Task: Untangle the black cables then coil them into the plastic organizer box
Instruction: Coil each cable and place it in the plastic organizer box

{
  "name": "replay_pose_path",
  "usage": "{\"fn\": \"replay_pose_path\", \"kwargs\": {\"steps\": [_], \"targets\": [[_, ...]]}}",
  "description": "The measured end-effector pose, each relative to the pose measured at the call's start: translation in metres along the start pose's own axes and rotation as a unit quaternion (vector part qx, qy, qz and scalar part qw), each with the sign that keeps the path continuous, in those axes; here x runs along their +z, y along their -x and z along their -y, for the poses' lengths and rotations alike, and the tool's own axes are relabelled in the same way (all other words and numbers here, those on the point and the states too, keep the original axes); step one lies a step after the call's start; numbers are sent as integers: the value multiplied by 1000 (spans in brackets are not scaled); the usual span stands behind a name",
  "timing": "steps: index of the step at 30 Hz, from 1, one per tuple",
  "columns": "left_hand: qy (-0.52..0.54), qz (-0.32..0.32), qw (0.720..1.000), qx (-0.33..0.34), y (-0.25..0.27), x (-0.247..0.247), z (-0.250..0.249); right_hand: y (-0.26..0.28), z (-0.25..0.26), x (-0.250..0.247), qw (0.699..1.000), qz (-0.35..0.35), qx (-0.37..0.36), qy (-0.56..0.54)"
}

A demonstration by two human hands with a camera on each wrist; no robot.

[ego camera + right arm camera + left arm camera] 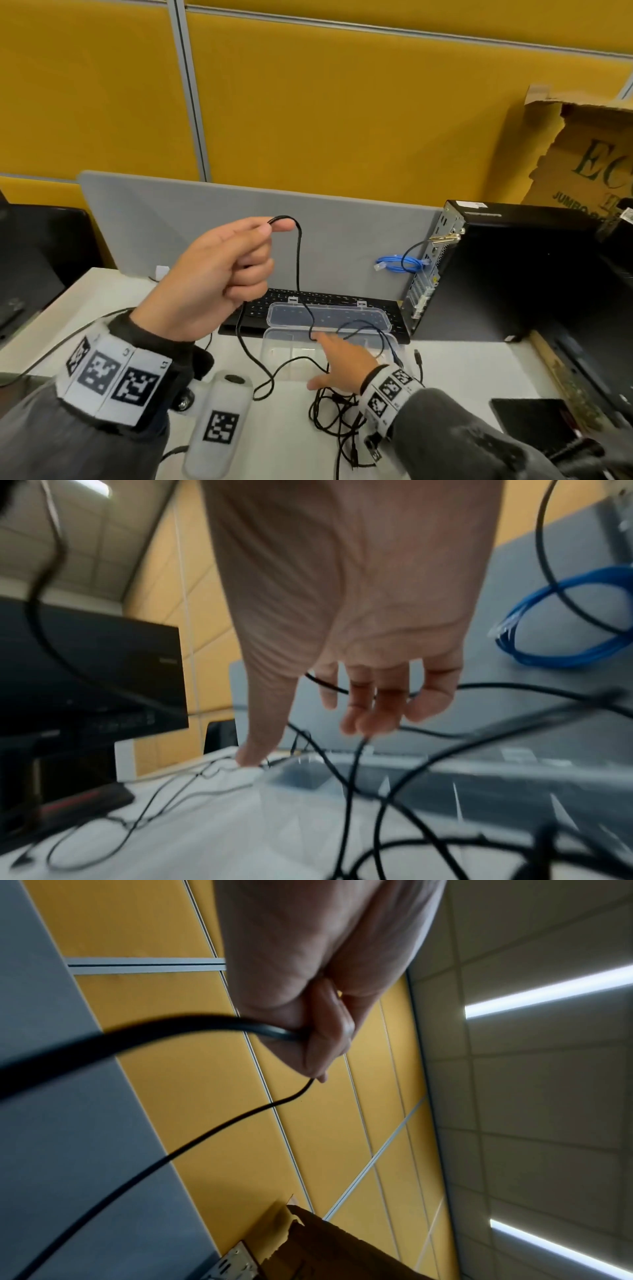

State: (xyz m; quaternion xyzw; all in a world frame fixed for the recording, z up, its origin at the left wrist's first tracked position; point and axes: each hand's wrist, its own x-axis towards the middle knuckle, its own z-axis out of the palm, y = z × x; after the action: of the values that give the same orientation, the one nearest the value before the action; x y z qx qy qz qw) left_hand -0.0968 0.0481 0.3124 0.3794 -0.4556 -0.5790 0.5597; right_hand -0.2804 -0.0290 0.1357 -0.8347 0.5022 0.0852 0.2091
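Partition panels [308,102] in yellow fill the background at twelve o'clock, with one grey desk screen [239,219] standing in front of them. One torn cardboard box [582,154] leans at two o'clock above one black computer tower [513,274], whose rear faces the desk; one coiled blue network cable [400,264] hangs just beside it. One black keyboard [260,308] lies along the foot of the screen, partly covered by the open lid of the one clear plastic organizer box [291,349], which sits on the white desk [137,308] at the centre.

Black cables [337,414] lie mostly in a tangle at six o'clock, just in front of the box and partly under the right wrist; how many there are I cannot tell. One strand rises from the box area to the left hand [219,277], raised at ten o'clock, which pinches it between thumb and forefinger, the other fingers curled in. The right hand [337,363] reaches low over the box with fingers spread and loose, its fingertips [363,723] among the strands; whether it grasps one I cannot tell. One small plug end [417,356] lies at four o'clock of the box.
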Motion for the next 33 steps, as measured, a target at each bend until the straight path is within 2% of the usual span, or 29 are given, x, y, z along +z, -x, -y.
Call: {"fn": "replay_pose_path", "kwargs": {"steps": [4,7,9,11,14,17,19,20,21,22,23,25,27,28,29,31,33], "targets": [[34,-29,999,25,8,-11,-12,-5,-3,12,997,-3,6,73],[61,-67,995,40,7,-30,-15,-6,-9,9,996,2,-11,87],[61,-102,992,52,5,-46,-14,-3,-12,-4,999,14,-31,36],[40,-148,986,67,2,-63,-9,7,-15,-26,997,-3,-61,-56],[-21,-225,973,51,-4,-90,10,28,-16,-71,976,-101,-86,-173],[-80,-256,963,-15,-11,-108,39,50,-20,-106,925,-272,-102,-244],[-199,-296,934,-21,-15,-108,58,63,-19,-124,912,-316,-109,-239],[-284,-328,901,-1,-15,-104,67,68,-18,-131,914,-318,-114,-224],[-343,-353,869,43,-14,-94,76,72,-17,-136,917,-319,-121,-206],[-365,-356,852,116,-10,-80,85,76,-14,-139,919,-322,-129,-189],[-360,-330,854,180,-5,-61,93,79,-12,-141,920,-322,-135,-178],[-355,-201,883,232,5,-21,108,84,-5,-140,924,-307,-143,-177],[-373,-40,910,179,9,13,123,85,1,-134,930,-278,-147,-192],[-388,26,912,132,8,24,133,86,4,-132,928,-267,-146,-213],[-421,80,899,94,6,30,145,88,5,-130,923,-260,-145,-245],[-490,137,858,74,-1,30,166,94,5,-133,896,-245,-138,-345],[-497,157,852,47,-5,18,182,102,0,-138,855,-233,-128,-445]]}}
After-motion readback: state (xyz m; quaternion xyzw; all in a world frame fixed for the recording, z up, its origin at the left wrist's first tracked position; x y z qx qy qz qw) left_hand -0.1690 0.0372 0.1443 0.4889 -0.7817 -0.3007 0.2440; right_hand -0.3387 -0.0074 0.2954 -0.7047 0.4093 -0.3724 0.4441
